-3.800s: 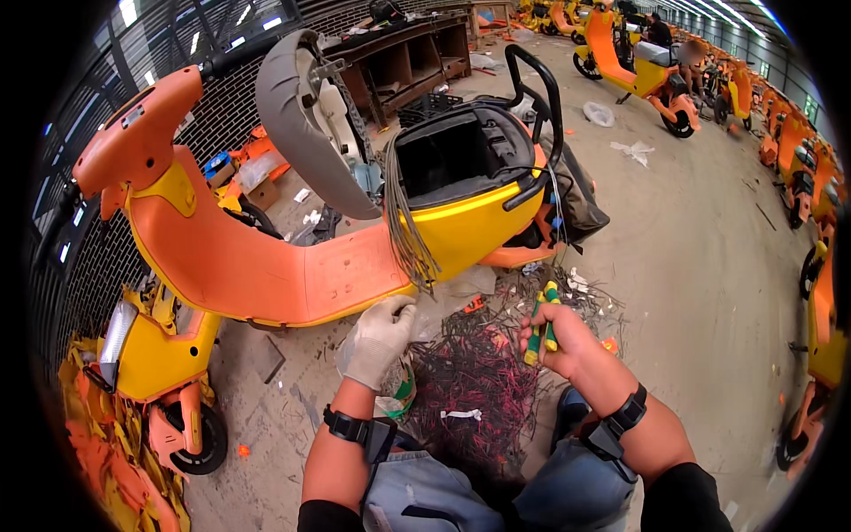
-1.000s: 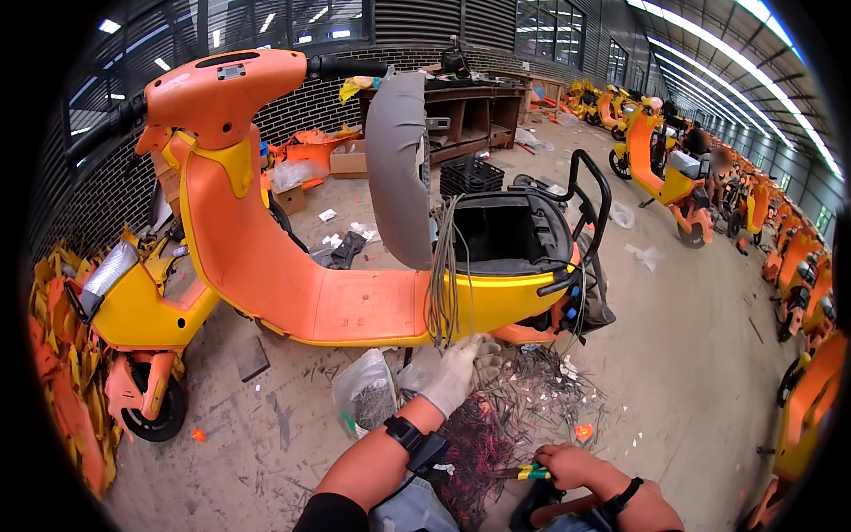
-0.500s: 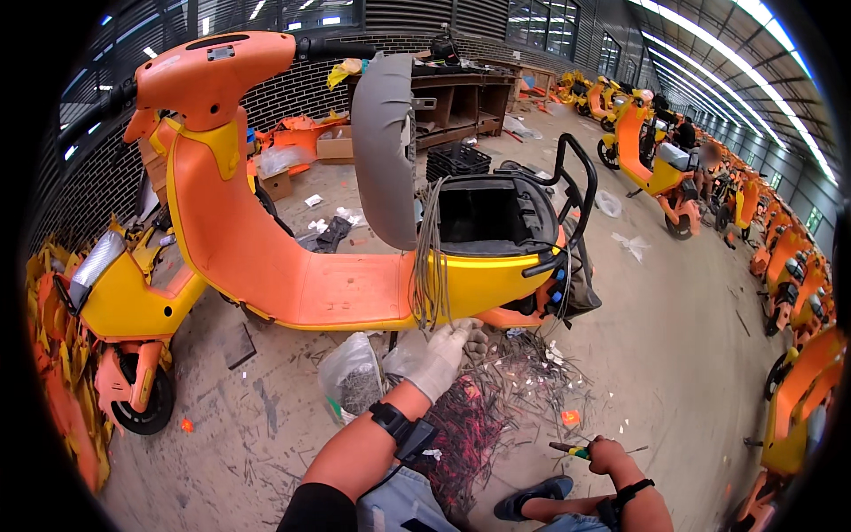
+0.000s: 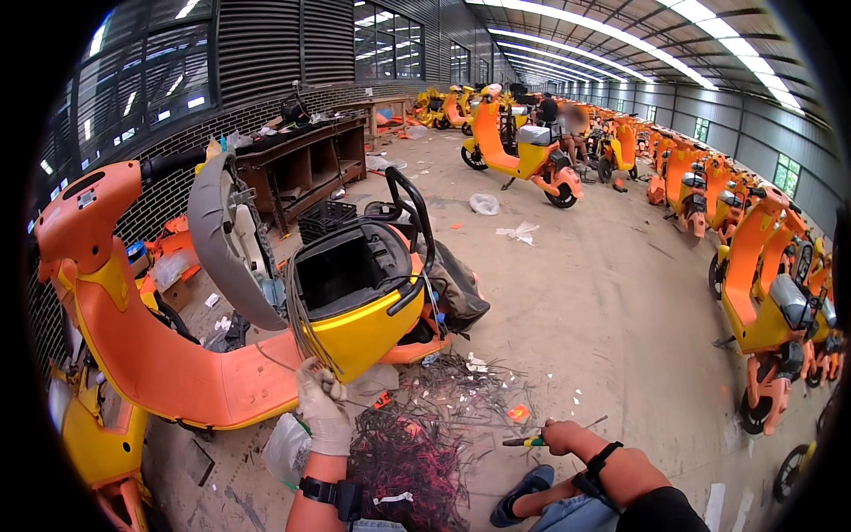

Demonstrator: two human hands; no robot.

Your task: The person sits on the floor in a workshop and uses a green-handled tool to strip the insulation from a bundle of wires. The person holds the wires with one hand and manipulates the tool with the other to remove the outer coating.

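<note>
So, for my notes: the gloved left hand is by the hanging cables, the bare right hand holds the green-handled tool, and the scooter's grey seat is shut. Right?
Not quite: the head view shows the grey seat tipped up, with the storage box open. The rest stands: gloved left hand by the hanging cables, bare right hand holding the green-handled tool.

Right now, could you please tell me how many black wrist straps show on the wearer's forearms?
2: one strap behind the gloved left hand, the other strap behind the right hand, which grips a green-and-yellow-handled tool. The sleeve could hide more.
</note>
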